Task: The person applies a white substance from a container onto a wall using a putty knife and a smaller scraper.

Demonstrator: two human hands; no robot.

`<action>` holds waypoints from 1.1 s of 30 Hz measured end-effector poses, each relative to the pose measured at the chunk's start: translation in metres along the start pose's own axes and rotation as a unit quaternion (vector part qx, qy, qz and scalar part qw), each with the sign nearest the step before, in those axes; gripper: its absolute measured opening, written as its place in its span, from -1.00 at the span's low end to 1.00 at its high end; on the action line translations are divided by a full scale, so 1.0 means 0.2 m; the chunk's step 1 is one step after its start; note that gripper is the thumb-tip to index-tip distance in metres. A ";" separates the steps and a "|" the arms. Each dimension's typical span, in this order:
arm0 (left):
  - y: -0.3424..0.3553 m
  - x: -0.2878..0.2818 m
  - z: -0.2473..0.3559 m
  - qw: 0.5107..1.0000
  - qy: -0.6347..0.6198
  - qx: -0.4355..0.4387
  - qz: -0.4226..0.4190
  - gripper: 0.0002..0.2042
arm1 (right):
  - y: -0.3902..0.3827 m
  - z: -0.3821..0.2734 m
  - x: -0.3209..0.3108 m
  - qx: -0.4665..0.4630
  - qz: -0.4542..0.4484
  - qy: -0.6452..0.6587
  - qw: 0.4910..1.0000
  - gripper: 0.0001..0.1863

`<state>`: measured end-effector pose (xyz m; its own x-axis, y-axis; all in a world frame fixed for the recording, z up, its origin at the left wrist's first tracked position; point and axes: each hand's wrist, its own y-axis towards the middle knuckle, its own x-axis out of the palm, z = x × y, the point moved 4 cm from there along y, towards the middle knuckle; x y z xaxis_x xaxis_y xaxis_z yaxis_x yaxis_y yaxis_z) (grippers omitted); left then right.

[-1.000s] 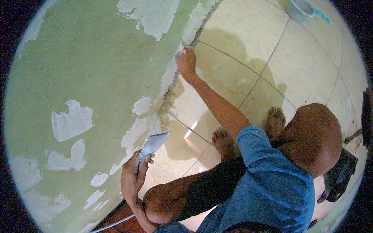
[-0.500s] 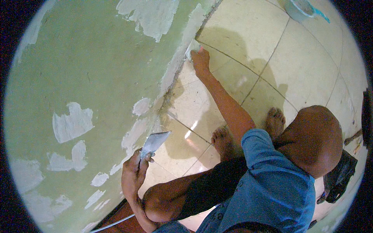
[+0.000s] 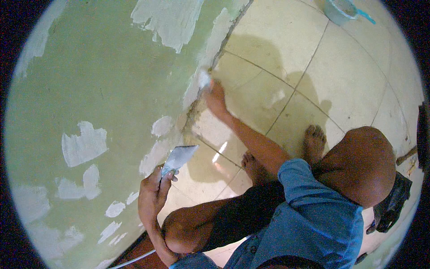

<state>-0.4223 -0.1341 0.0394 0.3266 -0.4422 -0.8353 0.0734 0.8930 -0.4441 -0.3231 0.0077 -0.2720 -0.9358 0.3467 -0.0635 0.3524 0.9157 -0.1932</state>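
At the seam (image 3: 191,114) between green wall (image 3: 112,98) and tiled floor (image 3: 349,67), holds a small pale tool (image 3: 204,80) in the right hand (image 3: 216,96), with fingers clenched around its near end. Shows a hint of orange beside the knuckles. Has the blade over a long whitish strip (image 3: 220,33) at the wall's foot; contact with the wall too blurred to tell. Lower and nearer the body, grasps a wide grey scraper (image 3: 180,158) in the left hand (image 3: 153,190), fingers closed on its narrow end, blade tilted up and to the right, in front of the floor.

Across the wall, rough whitish patches (image 3: 84,143) of many sizes, largest near the top and smallest near the lower edge. Over the tiles, a broad shadow (image 3: 255,62) just right of the right hand.

Squats barefoot, left foot (image 3: 252,167) and right foot (image 3: 316,141) on the floor, knees bent wide. Wears a blue T-shirt (image 3: 313,219) and dark shorts (image 3: 251,208). At the lower left, beneath the left forearm, a thin pale cable (image 3: 134,258). Well apart at the upper right, a light-blue tub (image 3: 340,12) with a handle. Beyond the right knee, a crumpled black object (image 3: 395,201), kind unclear.
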 end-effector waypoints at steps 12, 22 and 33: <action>0.00 0.03 -0.06 1.000 -0.020 0.001 -0.020 -0.87 | 0.14 -0.33 0.08 -0.126 0.146 -0.070 0.979 -0.74; 0.01 0.04 -0.05 0.999 0.006 0.003 -0.039 -0.87 | 0.31 -0.13 0.14 -0.084 0.252 -0.232 0.936 -0.36; 0.08 0.02 0.03 0.999 0.012 0.032 -0.034 -0.86 | 0.25 0.12 -0.06 0.070 0.088 -0.083 0.990 -0.79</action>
<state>-0.4144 -0.1222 0.0305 0.2965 -0.5034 -0.8116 0.1546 0.8639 -0.4794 -0.2949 0.0453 -0.3051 -0.8527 0.4496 -0.2659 0.5162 0.8030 -0.2978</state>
